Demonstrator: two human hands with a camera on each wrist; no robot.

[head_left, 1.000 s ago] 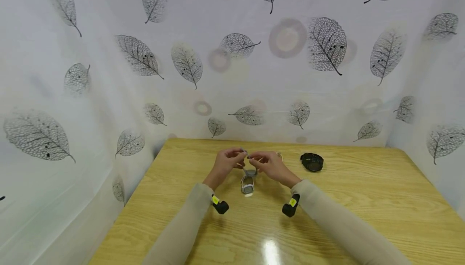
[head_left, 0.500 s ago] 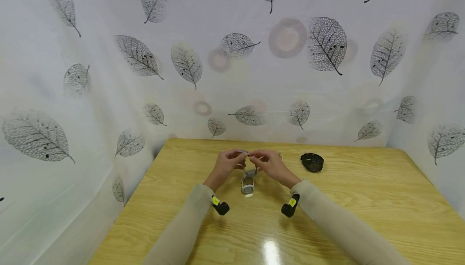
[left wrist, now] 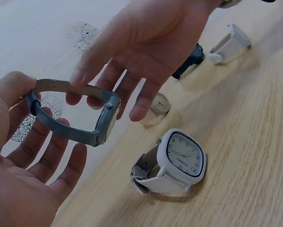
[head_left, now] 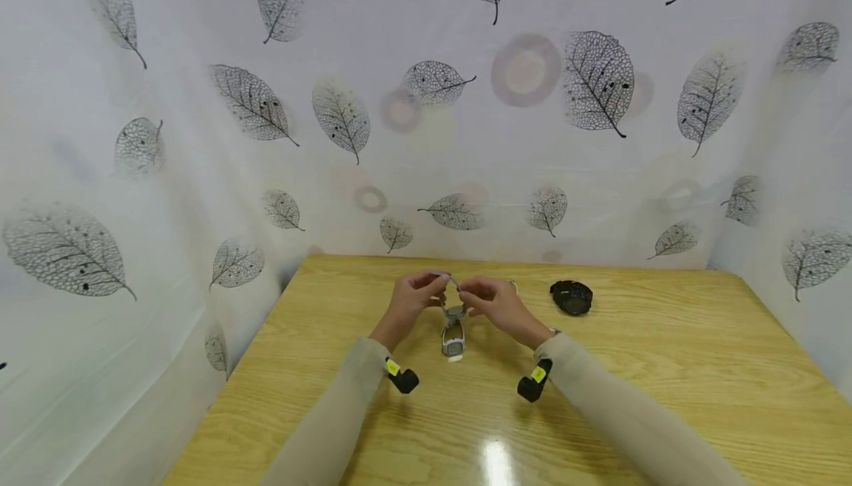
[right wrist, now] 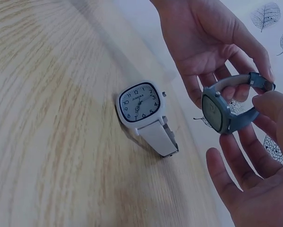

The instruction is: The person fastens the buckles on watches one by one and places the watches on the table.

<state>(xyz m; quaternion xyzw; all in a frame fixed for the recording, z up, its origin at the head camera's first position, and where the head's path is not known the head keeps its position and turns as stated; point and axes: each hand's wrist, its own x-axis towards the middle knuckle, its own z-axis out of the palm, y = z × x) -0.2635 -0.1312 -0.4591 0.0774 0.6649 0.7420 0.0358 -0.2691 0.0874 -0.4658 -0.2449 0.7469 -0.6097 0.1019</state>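
Note:
A wristwatch [right wrist: 216, 112] with a grey-blue strap is held up between both hands, its strap curving into a loop. The left hand [head_left: 407, 301] pinches the strap near the buckle between thumb and fingers. The right hand [head_left: 495, 305] pinches another stretch of the strap, its other fingers spread below the watch in the right wrist view. In the left wrist view the watch case [left wrist: 108, 118] faces away to the right. Just below the hands, a white square-cased watch [left wrist: 184, 155] stands on the table with its strap fastened in a loop.
A black watch [head_left: 572, 298] lies to the right at the back of the wooden table [head_left: 665, 368]. Behind the right hand are a small beige watch [left wrist: 159, 105] and another white watch [left wrist: 232, 43]. A leaf-patterned curtain [head_left: 399, 160] hangs along the back and sides.
The hands' fingertips have drawn slightly apart, and the strap between them now slopes down toward the right hand. The held watch's case has shifted a little left. The watches on the table have not moved.

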